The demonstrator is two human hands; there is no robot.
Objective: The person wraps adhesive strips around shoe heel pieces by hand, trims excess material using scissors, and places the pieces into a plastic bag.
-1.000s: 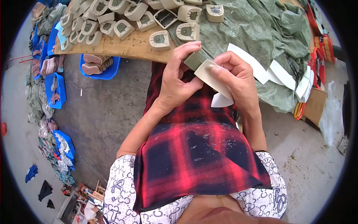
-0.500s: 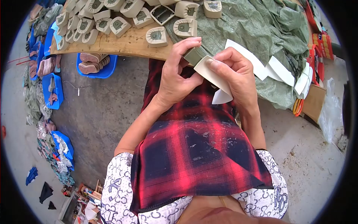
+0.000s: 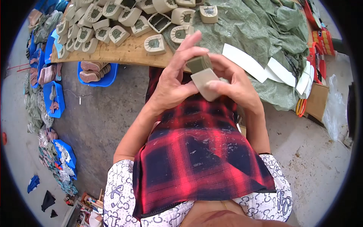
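Note:
Between my hands, above my lap, is a shoe heel block (image 3: 199, 64) with an olive-green face and a cream covering piece (image 3: 206, 84) on its near side. My left hand (image 3: 174, 79) curves around the block's left side, its thumb at the edge of the cream piece and one fingertip lifted. My right hand (image 3: 237, 83) grips from the right, its thumb pressing on the cream covering and its fingers behind. Some blur hides exactly where the covering meets the block. Many similar cream-sided heel blocks (image 3: 154, 44) lie on the wooden table ahead.
A green woven sheet (image 3: 249, 30) covers the table's right part, with white cut pieces (image 3: 245, 62) and orange-handled scissors (image 3: 301, 108) on its right side. A blue bin (image 3: 109, 77) of pink soles stands below the table edge (image 3: 124, 56). More blue bins (image 3: 53, 94) line the left.
The block and cream piece have been turned; the strip's loose tail no longer hangs below my right hand. My right fingers have moved behind the block, and a left finger has lifted.

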